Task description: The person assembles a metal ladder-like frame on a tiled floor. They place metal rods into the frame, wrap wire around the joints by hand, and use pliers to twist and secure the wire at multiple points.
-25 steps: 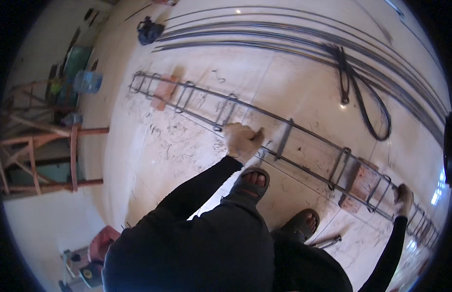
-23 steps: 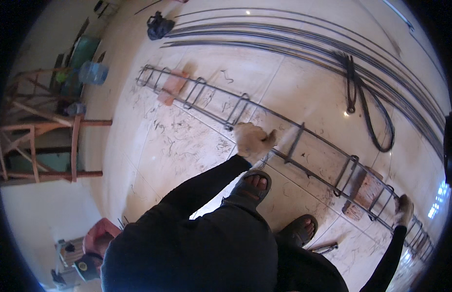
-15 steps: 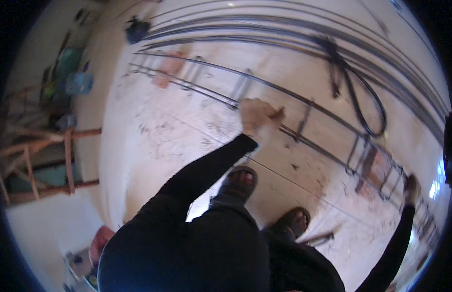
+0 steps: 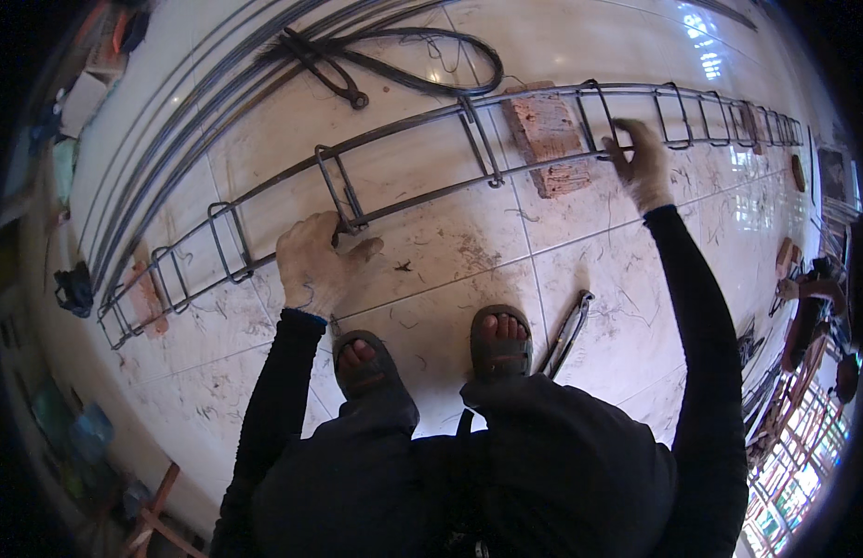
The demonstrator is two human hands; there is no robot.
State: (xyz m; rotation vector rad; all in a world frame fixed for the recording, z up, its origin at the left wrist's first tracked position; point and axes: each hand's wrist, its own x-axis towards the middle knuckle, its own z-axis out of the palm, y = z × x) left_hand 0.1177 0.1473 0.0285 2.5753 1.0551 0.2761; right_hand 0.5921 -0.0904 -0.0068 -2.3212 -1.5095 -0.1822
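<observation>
A long cage of dark steel rebar with rectangular stirrups (image 4: 408,202) stretches across the tiled floor, propped on bricks. My left hand (image 4: 315,263), in a pale knit glove, lies over its near bar beside a stirrup, with the thumb spread away from the fingers; the fingertips are partly hidden. My right hand (image 4: 645,169), also gloved, is at the near bar by another stirrup, right of a reddish brick (image 4: 546,139). Its thumb and fingers are apart, with a gap between them. Whether either hand bears on the steel is hard to tell.
Beyond the cage lie long loose rods (image 4: 185,116) and a looped bundle of black wire (image 4: 450,39). A pincer-like hand tool (image 4: 569,335) rests beside my right sandal. Another brick (image 4: 148,299) props the left end. Wooden pieces (image 4: 154,511) stand at lower left.
My view has swung toward the cage's right part. My right hand has come inward from the far right, and both hands are now at the cage's near bar with thumbs apart.
</observation>
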